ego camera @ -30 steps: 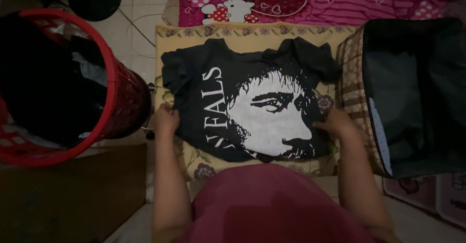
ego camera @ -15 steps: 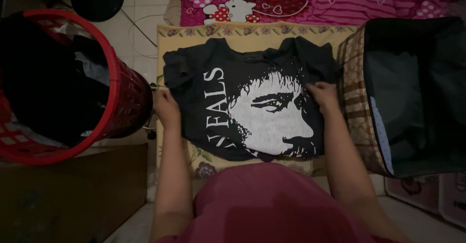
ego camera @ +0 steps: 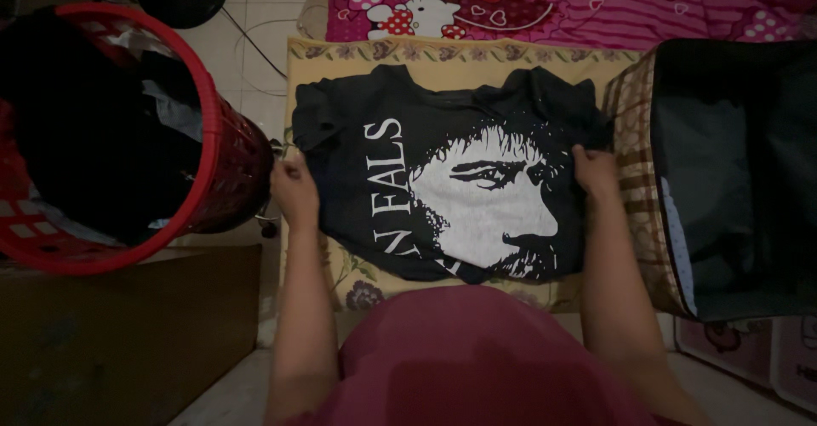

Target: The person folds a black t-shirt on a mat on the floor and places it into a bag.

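Both hands have slid up along the shirt's side edges since a second ago, away from the bottom hem; the shirt itself lies as it did.

Largest in view, the red laundry basket stands at nine o'clock, full of dark clothes. At three o'clock sits a dark bag, open, with a checked brown side. A pink cartoon blanket runs across twelve o'clock. Between basket and bag, a yellow flowered cloth covers the surface at centre, and the black T-shirt lies spread flat on it, front up, a white printed face and white lettering showing, collar toward twelve o'clock.

The left hand rests on the shirt's nine-o'clock edge, fingers curled over the fabric; whether it pinches the cloth I cannot tell. The right hand presses the three-o'clock edge, fingers closed together on the fabric, just beside the bag.
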